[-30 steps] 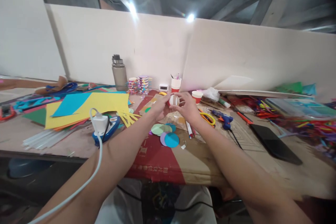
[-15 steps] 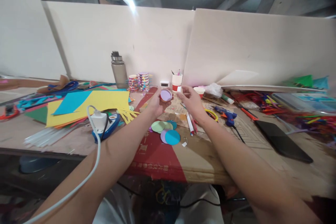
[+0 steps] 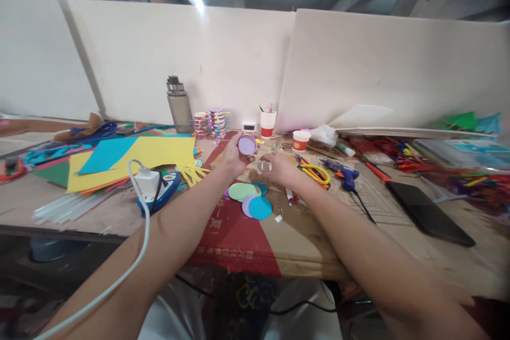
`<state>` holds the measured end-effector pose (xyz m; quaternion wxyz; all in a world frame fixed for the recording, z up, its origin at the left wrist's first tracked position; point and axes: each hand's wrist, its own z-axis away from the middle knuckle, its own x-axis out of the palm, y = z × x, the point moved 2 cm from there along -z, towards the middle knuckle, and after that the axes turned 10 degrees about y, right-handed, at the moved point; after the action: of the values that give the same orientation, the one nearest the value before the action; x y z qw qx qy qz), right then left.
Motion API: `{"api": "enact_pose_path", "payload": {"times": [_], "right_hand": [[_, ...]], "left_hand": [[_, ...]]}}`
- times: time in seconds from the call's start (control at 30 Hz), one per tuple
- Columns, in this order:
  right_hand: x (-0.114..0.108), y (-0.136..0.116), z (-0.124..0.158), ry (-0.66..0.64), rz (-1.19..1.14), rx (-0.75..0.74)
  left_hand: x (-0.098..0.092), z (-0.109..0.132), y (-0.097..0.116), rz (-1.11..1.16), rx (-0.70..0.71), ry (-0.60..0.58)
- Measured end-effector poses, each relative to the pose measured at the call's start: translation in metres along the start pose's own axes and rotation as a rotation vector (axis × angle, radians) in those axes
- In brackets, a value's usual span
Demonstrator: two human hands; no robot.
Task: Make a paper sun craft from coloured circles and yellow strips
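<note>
My left hand (image 3: pixel 235 156) is closed around a small round item with a pale purple disc face (image 3: pixel 247 145), its face turned toward me; the fingers hide most of its sides. Lower and to the right, my right hand (image 3: pixel 279 167) hovers over the cardboard with bent fingers, a small whitish piece (image 3: pixel 264 167) at the fingertips, too blurred to name. In front of both hands lie paper discs: a light green one (image 3: pixel 240 192), a purple one (image 3: pixel 246 206) and a blue one (image 3: pixel 260 206), overlapping.
Two colourful cup stacks (image 3: pixel 217 123), a bottle (image 3: pixel 180 106) and paper cups (image 3: pixel 302 141) stand at the back. Coloured sheets (image 3: pixel 159 151) and a power strip (image 3: pixel 169 187) lie left. Pliers (image 3: pixel 314 172), a glue gun (image 3: pixel 346 175) and a black tablet (image 3: pixel 430 212) lie right.
My right hand has moved down and slightly left, away from the upper spot beside the disc. My left hand with the purple-faced item has shifted slightly left.
</note>
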<state>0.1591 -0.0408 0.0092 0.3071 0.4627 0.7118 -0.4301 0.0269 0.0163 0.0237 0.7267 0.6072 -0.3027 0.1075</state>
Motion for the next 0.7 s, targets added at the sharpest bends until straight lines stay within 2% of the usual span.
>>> {"api": "enact_pose_path", "payload": {"times": [0.07,0.2,0.3,0.57,0.7], "right_hand": [[0.0,0.002,-0.001,0.045,-0.022,-0.008],[-0.008,0.002,-0.004,0.237,-0.097,-0.025],[-0.016,-0.005,-0.003,0.341,-0.103,-0.075],[-0.023,-0.019,0.005,0.348,-0.007,-0.113],[-0.023,-0.019,0.005,0.345,0.045,-0.129]], "left_hand": [[-0.001,-0.001,-0.002,-0.031,-0.027,0.022],[-0.004,-0.003,-0.006,-0.111,-0.079,0.081],[-0.004,-0.003,-0.008,-0.128,-0.104,0.081],[0.003,0.0,-0.017,-0.133,-0.185,-0.063],[0.006,0.001,-0.022,-0.137,-0.219,-0.06]]}}
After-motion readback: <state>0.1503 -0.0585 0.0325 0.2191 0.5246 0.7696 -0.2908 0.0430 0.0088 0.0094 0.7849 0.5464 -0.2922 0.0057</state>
